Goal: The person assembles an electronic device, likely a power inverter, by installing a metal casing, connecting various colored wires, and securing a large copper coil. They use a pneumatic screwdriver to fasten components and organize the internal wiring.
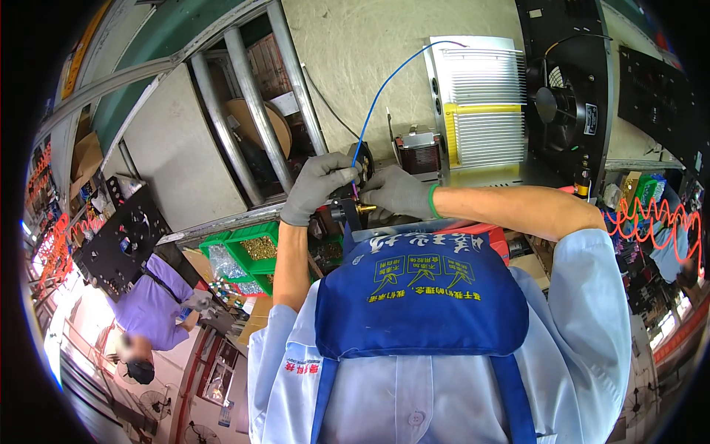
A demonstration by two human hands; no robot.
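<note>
My left hand [322, 189], in a grey glove, pinches a thin blue wire [379, 96] between thumb and fingers. The wire arches up and right to the finned heatsink. My right hand [401, 194], also gloved, is closed beside the left, its fingertips close to the wire's lower end; what they grip is hidden. Just below both hands is a black part with a brass-coloured tip [364, 209]. A dark round part [364, 158] shows behind the fingers.
A silver finned heatsink [484, 111] lies on the bench, with a small transformer-like block [419, 152] left of it. A black panel with a fan [558, 107] stands farther right. Metal rollers [255, 103] are at left, green bins [251, 248] below. Another person [151, 303] is at lower left.
</note>
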